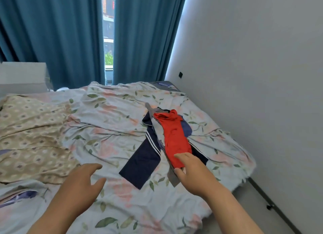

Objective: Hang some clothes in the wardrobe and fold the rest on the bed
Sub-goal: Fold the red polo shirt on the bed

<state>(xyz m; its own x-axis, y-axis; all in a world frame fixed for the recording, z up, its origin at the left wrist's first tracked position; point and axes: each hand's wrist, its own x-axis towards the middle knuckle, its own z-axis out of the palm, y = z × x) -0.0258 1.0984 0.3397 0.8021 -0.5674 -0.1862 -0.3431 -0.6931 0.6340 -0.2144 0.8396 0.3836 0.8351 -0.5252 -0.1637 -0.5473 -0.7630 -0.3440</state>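
Red garment (175, 137) atop clothes pile, right half of bed (108, 122).
Right hand (192, 172) pinches its near end, thumb under, fingers over, apparently. Navy trousers (141, 165) beneath. Left hand (78, 183), fingers loosely spread, hovers left of red garment, holding nothing.

The bed (122, 132) fills the middle, with a wall (253, 76) along its right side and curtains (70, 33) behind its far end. A pile of clothes (167, 139) lies on the bed's right half, one garment (174, 137) on top. A quilt (29, 137) lies bunched on the left. The right hand (194, 174) touches the pile's near end; the left hand (80, 183) seems to hover left of it.
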